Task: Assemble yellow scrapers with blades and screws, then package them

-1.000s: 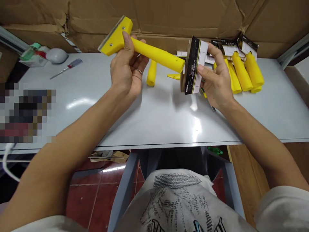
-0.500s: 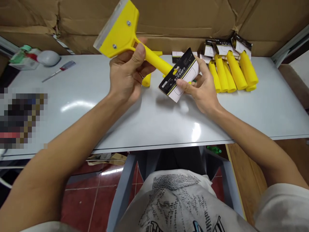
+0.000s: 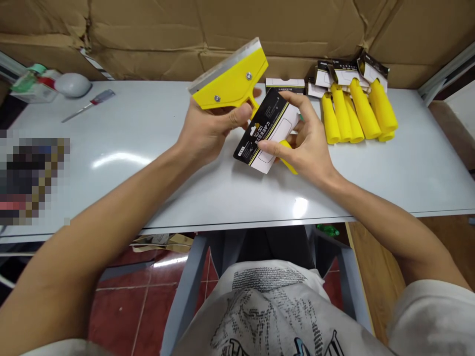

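Note:
A yellow scraper [image 3: 235,81] with a wide metal blade is held up over the table, its head pointing away from me. My left hand [image 3: 210,126] is closed around it just below the head. Between the thumb and fingers of my right hand [image 3: 306,138] is a black-and-white packaging card [image 3: 267,129], tilted and lying across the scraper's handle. The yellow end of the handle [image 3: 288,155] shows below the card, by my right thumb. The card hides the middle of the handle, and whether my right fingers also touch the handle I cannot tell.
Several yellow scrapers [image 3: 356,116] with cards attached lie at the back right. More cards [image 3: 285,85] lie beside them against the cardboard wall [image 3: 148,39]. A screwdriver [image 3: 89,105], a white rounded object [image 3: 73,85] and a small box [image 3: 35,89] are at the back left.
The scraper's head has swung right and down, its blade now facing more away from me. The card has shifted slightly left and down, and the handle's end has come into view below it.

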The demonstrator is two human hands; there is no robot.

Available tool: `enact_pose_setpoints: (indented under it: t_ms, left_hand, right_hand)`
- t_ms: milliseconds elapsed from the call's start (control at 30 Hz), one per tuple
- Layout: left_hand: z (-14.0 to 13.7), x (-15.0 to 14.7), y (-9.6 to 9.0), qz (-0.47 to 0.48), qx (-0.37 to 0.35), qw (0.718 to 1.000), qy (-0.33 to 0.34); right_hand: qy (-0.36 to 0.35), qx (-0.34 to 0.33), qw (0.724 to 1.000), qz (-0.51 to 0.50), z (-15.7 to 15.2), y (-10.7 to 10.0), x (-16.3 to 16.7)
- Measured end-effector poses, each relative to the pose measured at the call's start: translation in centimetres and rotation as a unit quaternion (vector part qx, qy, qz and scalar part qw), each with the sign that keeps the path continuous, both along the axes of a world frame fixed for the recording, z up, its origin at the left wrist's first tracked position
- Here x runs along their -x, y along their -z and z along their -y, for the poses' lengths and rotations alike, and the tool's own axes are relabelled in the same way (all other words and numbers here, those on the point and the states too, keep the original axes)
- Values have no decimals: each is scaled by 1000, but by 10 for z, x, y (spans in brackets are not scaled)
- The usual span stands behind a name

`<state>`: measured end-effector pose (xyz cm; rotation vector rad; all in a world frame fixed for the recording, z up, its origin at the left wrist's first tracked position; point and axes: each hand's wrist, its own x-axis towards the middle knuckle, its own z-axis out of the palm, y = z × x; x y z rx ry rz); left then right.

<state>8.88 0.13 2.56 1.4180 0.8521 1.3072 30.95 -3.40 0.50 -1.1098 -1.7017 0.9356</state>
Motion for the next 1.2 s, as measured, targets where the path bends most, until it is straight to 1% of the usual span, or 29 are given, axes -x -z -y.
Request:
enact_pose_setpoints:
  t_ms: [133,200,267,367,433,533,633,733,800,900,967,1033,1100,1200]
  left_hand:
    - [-22,16,-10,16,-8,999,-47]
    - [-31,21,-13,15,-15,996,-88]
    - [-33,23,-12,-1,-25,993,-117]
    - [-25,18,-7,-31,-40,994,-96]
    - [-16,13,-3,-46,-70,993,-78]
    - [-4,8,-3,-54,-108,991,-66]
    - [3,5,-5,-46,-103,993,-27]
    - [2,6,-5,-37,-95,995,9]
    - [-2,9,-4,-37,-86,996,12]
    - [-12,14,-2,-44,-73,996,-28]
    - [-19,16,2,-48,-75,994,-56]
    - [-27,17,7,-35,-97,992,-79]
    - [-34,18,14,-18,-108,989,-96]
    - [-43,20,23,4,-98,989,-113]
  right_hand:
    - [50,3,998,39,-1,-5,0]
    - [44,1,998,36,-2,-7,0]
    - [26,4,999,20,-4,-7,-2]
    - [5,18,1000,-9,-6,-6,-4]
    - [-3,27,999,-31,-6,-4,-5]
    - [-9,44,994,-99,-4,-4,-3]
    - [-14,62,983,-171,3,-6,-2]
    - [-10,76,976,-204,8,-8,-1]
    - [-17,92,971,-219,8,-7,-1]
    - [-51,127,962,-235,6,-3,1]
    - [-62,149,958,-237,5,-3,3]
    - [-51,157,959,-229,5,-6,3]
    - [-37,143,968,-204,7,-9,2]
    - [-31,90,988,-124,8,-8,-1]
